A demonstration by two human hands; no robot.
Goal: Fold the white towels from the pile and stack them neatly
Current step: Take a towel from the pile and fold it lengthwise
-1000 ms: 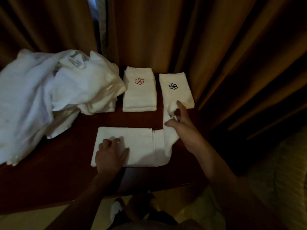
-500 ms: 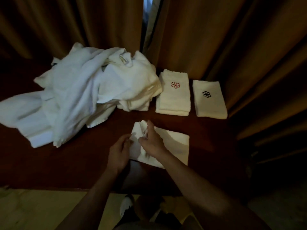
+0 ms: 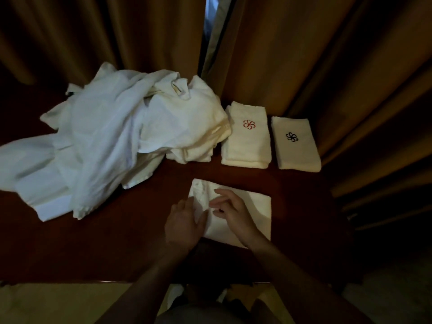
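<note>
A small white towel (image 3: 252, 210) lies folded on the dark red table (image 3: 93, 249) in front of me. My left hand (image 3: 184, 222) rests at its left edge, fingers fairly straight. My right hand (image 3: 230, 212) hovers over or touches the towel's middle with loosely spread fingers. A big pile of crumpled white towels (image 3: 112, 141) covers the table's left half. Behind the towel stand two folded stacks: one with a red emblem (image 3: 247, 139), one with a dark blue emblem (image 3: 295, 146).
Brown curtains (image 3: 327, 66) hang right behind the table and to the right, with a narrow bright gap (image 3: 210, 22) at the top. The table's front edge runs just below my forearms. A pale floor (image 3: 58, 302) lies below.
My right hand carried the towel's right end over to the left, folding it in half. It has since let go of the corner it pinched and opened. The view swung left.
</note>
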